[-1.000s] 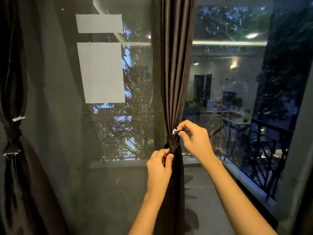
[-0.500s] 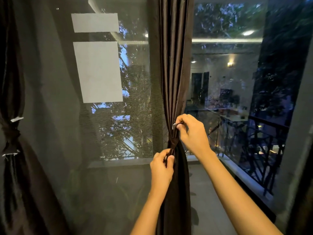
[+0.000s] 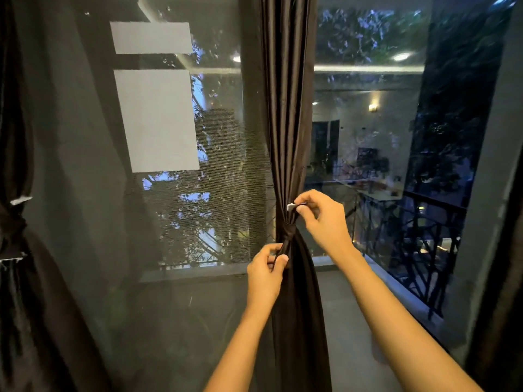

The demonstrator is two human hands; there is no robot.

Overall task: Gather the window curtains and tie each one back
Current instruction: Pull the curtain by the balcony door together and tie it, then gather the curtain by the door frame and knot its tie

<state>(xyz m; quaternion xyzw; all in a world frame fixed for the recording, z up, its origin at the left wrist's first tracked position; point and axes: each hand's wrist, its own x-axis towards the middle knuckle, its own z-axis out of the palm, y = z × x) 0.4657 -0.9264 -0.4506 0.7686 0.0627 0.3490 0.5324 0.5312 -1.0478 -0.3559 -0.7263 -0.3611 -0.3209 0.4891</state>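
Note:
A dark brown curtain [image 3: 285, 108] hangs gathered in the middle of the window, cinched by a dark tieback band [image 3: 288, 232]. My right hand [image 3: 322, 219] pinches the band's upper end, with its white tip [image 3: 291, 206], to the right of the curtain. My left hand [image 3: 266, 274] pinches the band's lower end just below the knot. At the far left another dark curtain [image 3: 14, 154] hangs gathered, with a tie [image 3: 12, 222] around it that has white tips.
A sheer mesh curtain [image 3: 70, 193] covers the left window pane, where two pale rectangles [image 3: 158, 120] show. Through the right glass a balcony railing [image 3: 410, 250] and dark trees are visible. A dark frame [image 3: 498, 250] stands at the right edge.
My hands have pulled apart: the right one drew the white-tipped end up and to the right, the left one held the lower end. The view has drifted slightly.

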